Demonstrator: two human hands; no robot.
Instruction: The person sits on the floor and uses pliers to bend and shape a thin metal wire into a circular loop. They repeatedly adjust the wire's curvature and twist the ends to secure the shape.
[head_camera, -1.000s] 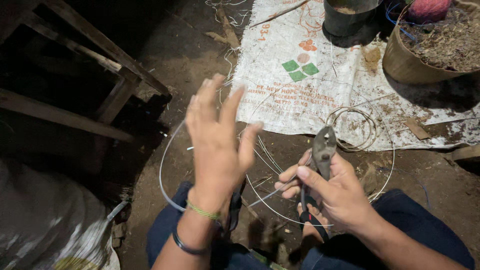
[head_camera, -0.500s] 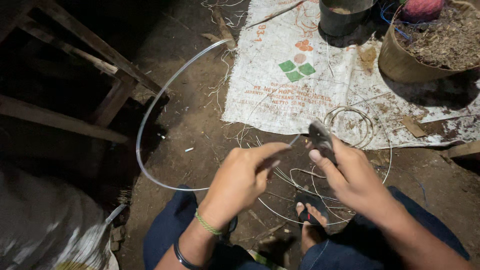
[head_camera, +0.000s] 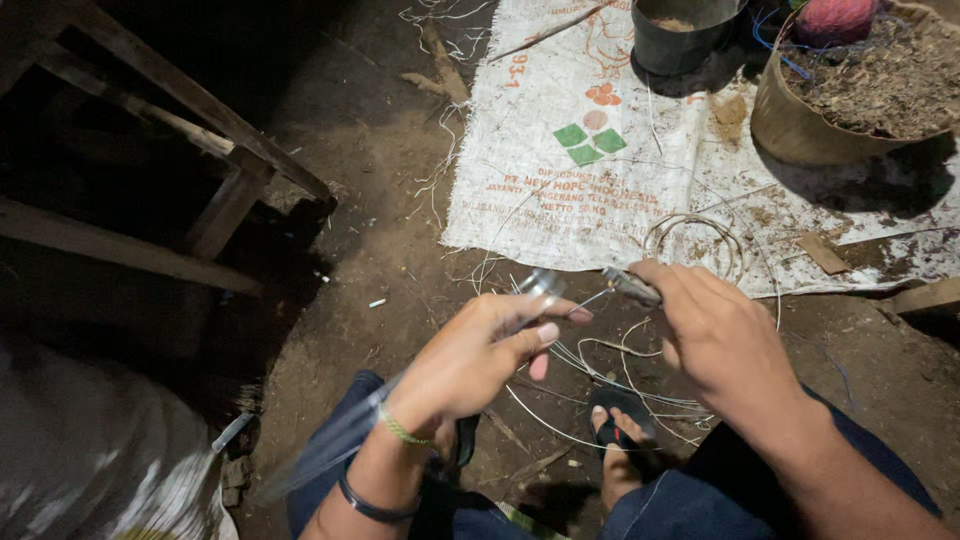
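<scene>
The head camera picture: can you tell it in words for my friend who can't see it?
Seen from above, a person's left hand pinches a thin wire while the right hand grips pliers at its other end. Loose wire loops lie on the dirt floor below, and a white woven sack is spread beyond with a bucket of debris on it.

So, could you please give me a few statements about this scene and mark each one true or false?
1. The right hand holds pliers. True.
2. The left hand rests flat on the ground. False: it is raised, pinching a wire.
3. A white sack lies spread on the ground. True.
4. The dark pot stands on bare soil beside the foot. False: it stands on the sack's far edge.
5. Loose wire loops lie partly on the sack. True.
</scene>
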